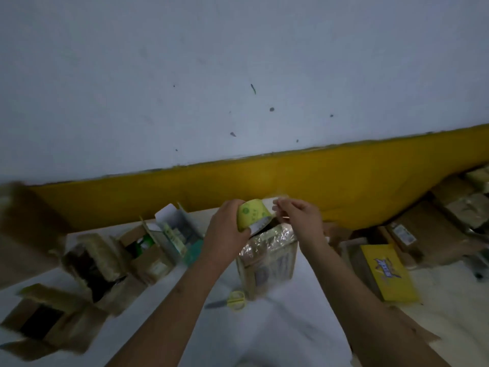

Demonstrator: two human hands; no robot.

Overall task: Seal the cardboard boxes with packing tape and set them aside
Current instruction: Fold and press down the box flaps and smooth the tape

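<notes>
Roll is gripped in the left hand just above the upright box. Its free end is pinched by the right hand (presumably to draw a sealing strip). Scissors are noted beside the box.

Free lane: bare white surface between the forearms, with only the yellow scissors lying in it, just in front of the taped box. Left is crowded with open cardboard boxes, flaps up; right is blocked by a yellow box and stacked cartons, and the wall closes the back. Above the taped box, the left hand gripping the tape roll and the right hand pinching the tape end fill the space.
</notes>
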